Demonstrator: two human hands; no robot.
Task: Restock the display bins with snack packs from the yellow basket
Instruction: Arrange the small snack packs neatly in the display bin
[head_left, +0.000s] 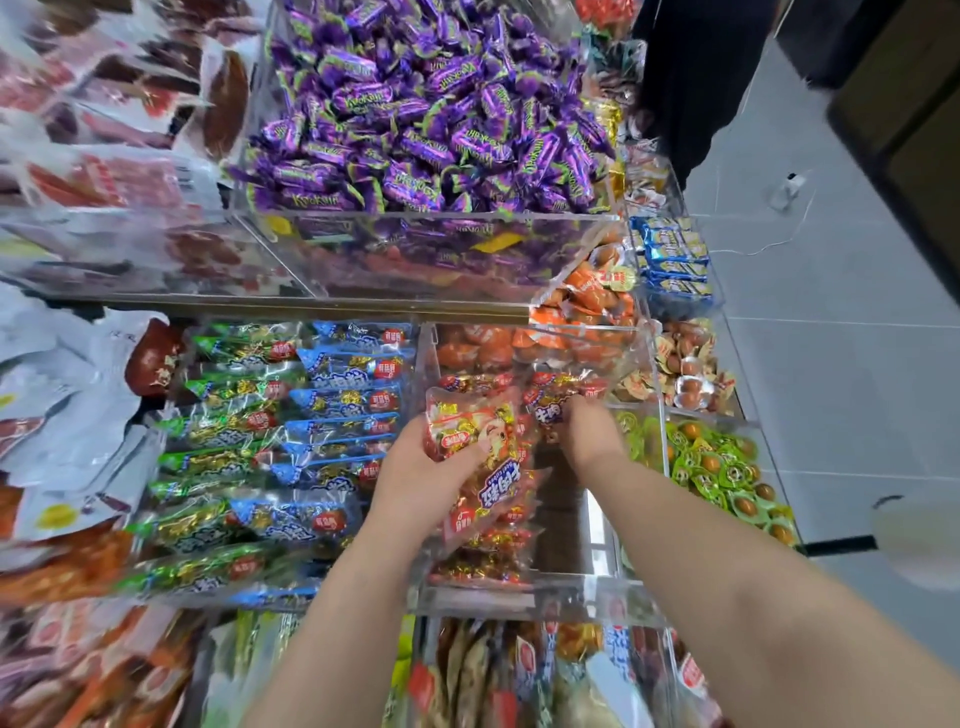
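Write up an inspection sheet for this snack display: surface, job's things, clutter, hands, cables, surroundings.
Surface: clear bin in the middle of the display, partly filled, with bare floor showing on its right side.
Job's things: red snack packs held in a bunch over the clear bin, with more lying inside it; yellow basket not in view.
Clutter: purple candies heaped in the bin above; green and blue packs in rows in the bin to the left.
Hands: left hand grips the bunch of packs; right hand curls its fingers onto a pack at the far end of the bin.
Cables: white cable trailing on the floor.
Surroundings: grey floor; a person in dark clothes stands beyond the display.
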